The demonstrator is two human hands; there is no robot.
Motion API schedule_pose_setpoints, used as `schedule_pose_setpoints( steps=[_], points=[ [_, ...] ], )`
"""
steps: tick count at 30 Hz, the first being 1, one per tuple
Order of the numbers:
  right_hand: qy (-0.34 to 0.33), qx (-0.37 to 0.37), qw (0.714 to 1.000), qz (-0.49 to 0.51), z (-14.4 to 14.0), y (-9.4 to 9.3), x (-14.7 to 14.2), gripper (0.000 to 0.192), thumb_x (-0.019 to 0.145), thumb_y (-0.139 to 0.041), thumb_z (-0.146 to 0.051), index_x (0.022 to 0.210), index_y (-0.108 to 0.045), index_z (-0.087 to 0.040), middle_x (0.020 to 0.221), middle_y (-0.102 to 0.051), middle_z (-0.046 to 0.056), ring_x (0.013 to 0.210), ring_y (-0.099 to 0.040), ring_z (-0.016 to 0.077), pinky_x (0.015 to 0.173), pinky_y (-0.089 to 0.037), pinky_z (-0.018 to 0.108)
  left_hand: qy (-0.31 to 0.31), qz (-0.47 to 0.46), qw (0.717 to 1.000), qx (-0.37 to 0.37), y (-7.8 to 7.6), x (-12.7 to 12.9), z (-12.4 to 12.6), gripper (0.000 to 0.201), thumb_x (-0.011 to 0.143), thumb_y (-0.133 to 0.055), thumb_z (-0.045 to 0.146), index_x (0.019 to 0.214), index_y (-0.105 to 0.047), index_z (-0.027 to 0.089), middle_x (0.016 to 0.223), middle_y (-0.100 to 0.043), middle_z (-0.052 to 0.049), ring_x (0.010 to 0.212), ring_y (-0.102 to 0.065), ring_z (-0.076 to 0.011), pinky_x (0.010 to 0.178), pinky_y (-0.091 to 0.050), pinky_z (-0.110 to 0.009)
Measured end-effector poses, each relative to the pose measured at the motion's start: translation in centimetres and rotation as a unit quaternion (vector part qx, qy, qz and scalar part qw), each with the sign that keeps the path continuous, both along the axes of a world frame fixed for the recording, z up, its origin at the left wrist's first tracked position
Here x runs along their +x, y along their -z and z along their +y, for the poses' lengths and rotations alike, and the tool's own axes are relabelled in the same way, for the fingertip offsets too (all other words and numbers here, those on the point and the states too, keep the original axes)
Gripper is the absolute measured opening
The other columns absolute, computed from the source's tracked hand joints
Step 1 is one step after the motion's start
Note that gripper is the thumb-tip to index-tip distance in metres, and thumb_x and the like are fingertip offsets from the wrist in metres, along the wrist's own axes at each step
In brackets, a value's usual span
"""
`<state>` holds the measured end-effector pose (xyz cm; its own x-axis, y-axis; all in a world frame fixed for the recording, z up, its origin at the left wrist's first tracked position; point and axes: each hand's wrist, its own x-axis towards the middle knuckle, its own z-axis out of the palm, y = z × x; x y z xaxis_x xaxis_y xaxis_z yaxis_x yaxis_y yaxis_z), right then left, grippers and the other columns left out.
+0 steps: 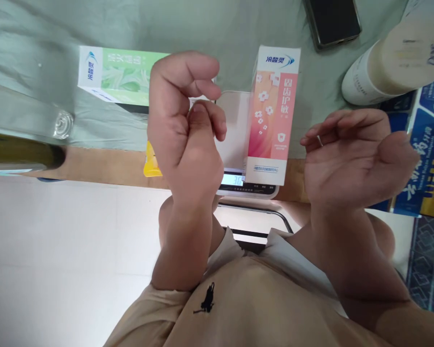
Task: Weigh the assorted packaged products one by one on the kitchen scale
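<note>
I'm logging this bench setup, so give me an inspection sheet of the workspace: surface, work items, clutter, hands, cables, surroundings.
Surface: pale green cloth over the table.
Work items: pink toothpaste box lying on a kitchen scale, display lit.
Clutter: green toothpaste box, dark phone, white Dove bottle, blue carton, yellow packet.
Hands: left hand loosely curled, empty; right hand open, empty, beside the pink box.
Cables: nothing seen.
Surroundings: white floor tiles.
</note>
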<state>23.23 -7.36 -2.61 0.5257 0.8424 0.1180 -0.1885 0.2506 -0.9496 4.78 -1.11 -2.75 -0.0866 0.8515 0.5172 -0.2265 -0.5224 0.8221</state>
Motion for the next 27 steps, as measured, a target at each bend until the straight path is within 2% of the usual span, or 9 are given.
schedule_pose_setpoints(
  steps=[2,4,8,10,15,18,22,27],
  points=[
    [0.000,-0.008,1.000,-0.012,0.0,0.1,0.0,0.025,0.088,-0.057,-0.045,0.079,-0.066,-0.023,0.084,-0.059,0.006,0.072,-0.062,0.0192,0.065,-0.049,0.036,-0.002,0.020,1.000,-0.013,0.2,-0.1,-0.1,0.004,0.100,-0.074,0.029,0.101,-0.071,0.030,0.094,-0.061,0.003,0.068,-0.052,-0.0100,0.058,-0.055,-0.029],
    [0.008,-0.016,1.000,-0.019,0.0,0.0,0.1,0.025,0.087,-0.055,-0.045,0.079,-0.064,-0.024,0.082,-0.058,0.005,0.071,-0.060,0.0187,0.063,-0.048,0.036,0.000,0.016,1.000,-0.025,-0.1,0.1,-0.5,0.015,0.099,-0.066,0.015,0.088,-0.063,0.025,0.087,-0.053,0.000,0.073,-0.055,-0.0104,0.060,-0.051,-0.030],
    [0.018,-0.034,0.999,-0.029,0.0,-0.1,0.1,0.025,0.084,-0.056,-0.048,0.079,-0.063,-0.024,0.081,-0.058,0.004,0.069,-0.059,0.0180,0.062,-0.048,0.035,0.030,-0.025,0.999,-0.003,-1.0,0.7,-1.3,0.025,0.088,-0.060,-0.002,0.078,-0.058,0.021,0.073,-0.048,0.002,0.058,-0.045,-0.0079,0.050,-0.034,-0.031],
    [0.018,-0.032,0.999,-0.018,-0.1,-0.1,0.1,0.025,0.084,-0.058,-0.048,0.079,-0.064,-0.024,0.081,-0.058,0.004,0.068,-0.059,0.0178,0.063,-0.047,0.035,0.019,-0.037,0.999,-0.028,-1.3,1.1,-1.6,0.029,0.088,-0.057,-0.004,0.076,-0.060,0.022,0.067,-0.048,0.002,0.054,-0.042,-0.0098,0.050,-0.030,-0.033],
    [0.009,-0.026,0.999,-0.023,-0.2,-0.2,0.0,0.027,0.087,-0.055,-0.049,0.080,-0.062,-0.024,0.081,-0.056,0.004,0.067,-0.059,0.0182,0.064,-0.047,0.038,-0.006,-0.042,0.998,-0.041,-1.7,2.1,-2.2,0.032,0.096,-0.051,0.004,0.076,-0.065,0.025,0.065,-0.053,0.000,0.058,-0.046,-0.0161,0.057,-0.033,-0.038],
    [-0.003,-0.020,0.999,-0.033,-0.1,-0.3,0.0,0.027,0.087,-0.057,-0.049,0.080,-0.064,-0.024,0.080,-0.058,0.005,0.067,-0.059,0.0180,0.063,-0.047,0.038,-0.019,-0.020,0.997,-0.073,-2.0,2.5,-2.4,0.035,0.097,-0.048,0.007,0.075,-0.066,0.027,0.065,-0.054,-0.001,0.061,-0.049,-0.0188,0.064,-0.037,-0.039],
    [-0.010,0.000,1.000,-0.011,0.2,-0.2,0.0,0.024,0.085,-0.062,-0.044,0.078,-0.071,-0.024,0.078,-0.063,0.003,0.065,-0.062,0.0166,0.060,-0.046,0.034,-0.009,0.002,0.996,-0.088,-1.7,2.8,-2.3,0.029,0.105,-0.056,0.025,0.078,-0.068,0.028,0.076,-0.060,-0.003,0.075,-0.056,-0.0220,0.076,-0.043,-0.040],
    [-0.026,0.008,0.999,0.018,0.2,0.1,-0.1,0.011,0.085,-0.072,-0.028,0.081,-0.078,-0.020,0.080,-0.071,0.002,0.068,-0.066,0.0116,0.063,-0.049,0.026,0.014,0.021,1.000,0.002,-0.2,2.9,-2.2,0.034,0.109,-0.052,0.049,0.091,-0.073,0.029,0.086,-0.068,-0.004,0.091,-0.069,-0.0249,0.089,-0.052,-0.045]
  ],
)
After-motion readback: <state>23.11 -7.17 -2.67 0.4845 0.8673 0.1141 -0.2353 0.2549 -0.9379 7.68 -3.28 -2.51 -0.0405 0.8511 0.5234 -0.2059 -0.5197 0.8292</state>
